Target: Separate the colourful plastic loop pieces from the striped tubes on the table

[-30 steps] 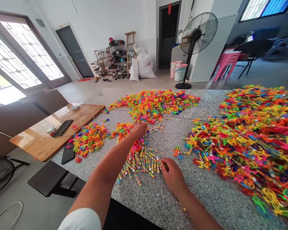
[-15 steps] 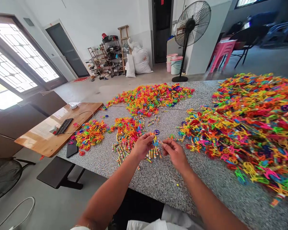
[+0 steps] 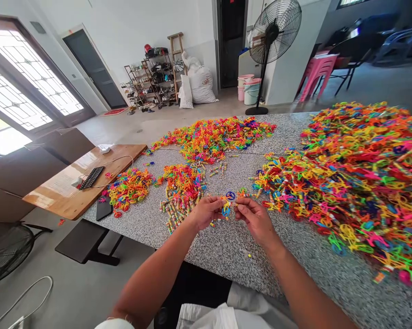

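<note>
My left hand [image 3: 207, 213] pinches a small plastic toy piece [image 3: 225, 210] with yellow and light blue loops, above the speckled table [image 3: 222, 253]. My right hand [image 3: 255, 218] is close beside it, thumb and forefinger closed at the piece's right end; the fingertips hide what exactly they grip. A dark blue ring [image 3: 230, 195] shows just beyond the fingertips; I cannot tell whether it is joined to the piece. Short patterned tubes [image 3: 174, 214] lie left of my left hand, below a small heap of colourful plastic pieces [image 3: 181, 180]. More tubes are partly hidden under my left hand.
A large heap of colourful pieces [image 3: 356, 169] covers the table's right side. Another heap [image 3: 212, 137] lies at the back, a smaller one [image 3: 132, 187] at left by a black phone-like slab [image 3: 104, 209]. A wooden board [image 3: 65, 187] bears a keyboard [image 3: 92, 177]. A fan [image 3: 272, 34] stands beyond.
Both hands have drawn nearer each other, and the held piece has turned so its light blue loop hangs lower. The dark blue ring sits further right and lower. The view has shifted slightly.
</note>
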Action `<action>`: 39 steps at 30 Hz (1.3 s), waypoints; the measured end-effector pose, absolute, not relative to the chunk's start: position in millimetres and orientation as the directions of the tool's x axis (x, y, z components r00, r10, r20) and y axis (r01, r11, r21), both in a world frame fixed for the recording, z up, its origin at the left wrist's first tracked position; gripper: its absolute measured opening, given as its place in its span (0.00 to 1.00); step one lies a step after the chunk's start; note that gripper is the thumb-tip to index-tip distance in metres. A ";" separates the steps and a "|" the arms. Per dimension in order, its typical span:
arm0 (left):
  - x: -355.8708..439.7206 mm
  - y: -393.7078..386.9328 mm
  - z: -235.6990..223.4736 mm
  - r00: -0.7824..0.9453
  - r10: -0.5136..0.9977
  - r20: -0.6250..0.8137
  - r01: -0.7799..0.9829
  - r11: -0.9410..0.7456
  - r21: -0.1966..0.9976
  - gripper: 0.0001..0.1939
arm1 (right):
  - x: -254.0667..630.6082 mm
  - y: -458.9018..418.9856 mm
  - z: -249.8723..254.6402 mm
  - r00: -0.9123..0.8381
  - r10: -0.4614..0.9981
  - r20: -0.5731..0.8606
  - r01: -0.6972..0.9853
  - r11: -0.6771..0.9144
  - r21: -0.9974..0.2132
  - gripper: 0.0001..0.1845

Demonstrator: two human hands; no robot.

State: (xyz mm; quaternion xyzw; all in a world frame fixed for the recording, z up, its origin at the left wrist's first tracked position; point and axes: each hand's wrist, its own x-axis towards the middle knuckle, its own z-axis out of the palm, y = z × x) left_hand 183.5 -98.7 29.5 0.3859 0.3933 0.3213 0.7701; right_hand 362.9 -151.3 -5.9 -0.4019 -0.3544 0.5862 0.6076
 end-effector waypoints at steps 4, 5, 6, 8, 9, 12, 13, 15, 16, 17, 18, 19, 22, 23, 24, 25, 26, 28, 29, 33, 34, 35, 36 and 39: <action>183.8 -105.6 30.7 0.510 0.786 -0.349 -0.158 0.485 0.860 0.24 | 366.6 -154.9 -6.1 0.024 1.000 -0.018 -0.377 -0.008 -0.926 0.19; 184.5 -107.7 32.1 0.499 0.796 -0.342 -0.143 0.465 0.874 0.24 | 367.4 -156.1 -5.9 0.020 1.000 -0.013 -0.349 -0.006 -0.937 0.19; 185.4 -109.8 33.7 0.481 0.812 -0.331 -0.122 0.436 0.892 0.24 | 368.1 -157.5 -5.6 0.023 1.000 -0.006 -0.317 0.002 -0.948 0.20; 187.5 -113.8 37.2 0.432 0.851 -0.298 -0.067 0.360 0.931 0.23 | 369.8 -160.5 -4.1 0.037 0.999 0.019 -0.242 0.027 -0.970 0.20; 188.5 -115.5 38.6 0.404 0.874 -0.272 -0.042 0.314 0.948 0.22 | 370.7 -162.0 -2.9 0.047 0.998 0.036 -0.198 0.045 -0.979 0.20; 191.5 -118.8 38.1 0.337 0.921 -0.196 0.063 0.186 0.981 0.19 | 372.7 -166.3 1.4 0.070 0.993 0.092 -0.036 0.095 -0.995 0.18; 192.6 -119.5 35.9 0.312 0.934 -0.175 0.111 0.147 0.983 0.18 | 372.7 -167.7 2.6 0.077 0.991 0.107 0.027 0.106 -0.994 0.17; 195.9 -121.0 28.2 0.272 0.952 -0.141 0.222 0.080 0.972 0.17 | 371.6 -170.5 3.5 0.086 0.987 0.138 0.142 0.125 -0.982 0.16; 197.9 -121.7 23.2 0.250 0.960 -0.122 0.272 0.051 0.961 0.16 | 370.7 -171.8 2.8 0.089 0.984 0.151 0.190 0.132 -0.973 0.15; 200.0 -122.1 17.9 0.233 0.967 -0.105 0.316 0.027 0.948 0.16 | 370.4 -172.8 1.2 0.091 0.983 0.159 0.229 0.135 -0.964 0.15; 201.8 -121.8 12.7 0.231 0.968 -0.097 0.353 0.009 0.936 0.16 | 371.0 -173.5 -1.1 0.090 0.983 0.160 0.257 0.132 -0.957 0.15; 202.8 -120.2 7.9 0.243 0.965 -0.096 0.380 -0.004 0.925 0.16 | 373.4 -173.4 -4.0 0.086 0.985 0.147 0.274 0.119 -0.954 0.15; 196.7 -103.0 0.4 0.300 0.950 -0.086 0.426 -0.053 0.903 0.13 | 395.0 -164.9 -12.1 0.162 0.984 0.073 0.298 0.022 -0.954 0.16; 190.7 -92.8 0.7 0.286 0.956 -0.061 0.452 -0.079 0.889 0.10 | 406.6 -158.8 -13.7 0.247 0.967 0.064 0.264 -0.004 -0.964 0.17; 182.7 -80.9 2.5 0.243 0.970 -0.019 0.501 -0.109 0.859 0.09 | 419.0 -151.2 -14.5 0.356 0.932 0.062 0.203 -0.012 -0.979 0.18; 173.3 -68.3 5.4 0.174 0.984 0.038 0.580 -0.133 0.803 0.09 | 430.5 -142.8 -14.5 0.479 0.876 0.060 0.098 0.015 -0.995 0.20; 163.2 -56.0 8.9 0.120 0.989 0.085 0.680 -0.145 0.718 0.10 | 439.7 -134.5 -14.1 0.589 0.807 0.045 -0.022 0.072 -0.997 0.23; 144.0 -35.8 15.6 0.082 0.991 0.104 0.852 -0.124 0.509 0.10 | 445.7 -121.8 -13.6 0.664 0.748 -0.020 -0.165 0.121 -0.979 0.25; 136.3 -29.1 17.8 0.074 0.995 0.073 0.908 -0.098 0.408 0.10 | 441.1 -118.6 -14.3 0.630 0.776 -0.039 -0.166 0.086 -0.982 0.25; 123.3 -25.3 13.6 0.063 0.994 -0.089 0.982 -0.045 0.185 0.13 | 384.6 -126.1 -28.4 0.196 0.980 0.024 0.348 -0.047 -0.936 0.13; 123.2 -27.7 9.9 0.082 0.992 -0.094 0.984 -0.065 0.166 0.13 | 368.0 -130.3 -33.4 0.106 0.993 0.057 0.496 -0.003 -0.868 0.10; 123.4 -30.3 5.9 0.108 0.991 -0.083 0.984 -0.094 0.153 0.14 | 353.3 -134.2 -38.0 0.043 0.996 0.081 0.616 0.038 -0.787 0.09; 123.6 -32.7 1.9 0.134 0.989 -0.062 0.982 -0.124 0.143 0.14 | 341.1 -137.4 -41.9 0.004 0.995 0.097 0.707 0.065 -0.704 0.09; 122.0 -37.1 -6.3 0.167 0.986 -0.021 0.979 -0.163 0.126 0.14 | 322.6 -141.8 -48.0 -0.025 0.996 0.091 0.846 0.070 -0.529 0.09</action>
